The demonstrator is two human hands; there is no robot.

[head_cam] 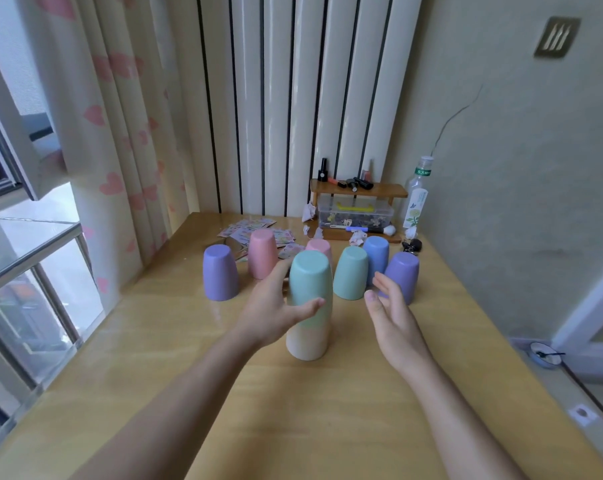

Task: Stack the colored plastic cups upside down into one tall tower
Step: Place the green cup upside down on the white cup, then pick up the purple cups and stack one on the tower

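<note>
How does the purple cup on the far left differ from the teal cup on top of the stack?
The purple cup stands on the table by itself; the teal cup caps a stack, over a cream cup. No hand is near the purple cup; the left hand is beside the teal one. Both sit upside down.

Single head-worn wide view, forward and down over table [328, 410], near hands.

Soft daylight from window [33, 271] at left; wide-angle edge bending; slight blur.

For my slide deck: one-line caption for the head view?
Open hands flank a cup tower on the table; six cups wait behind.
</note>
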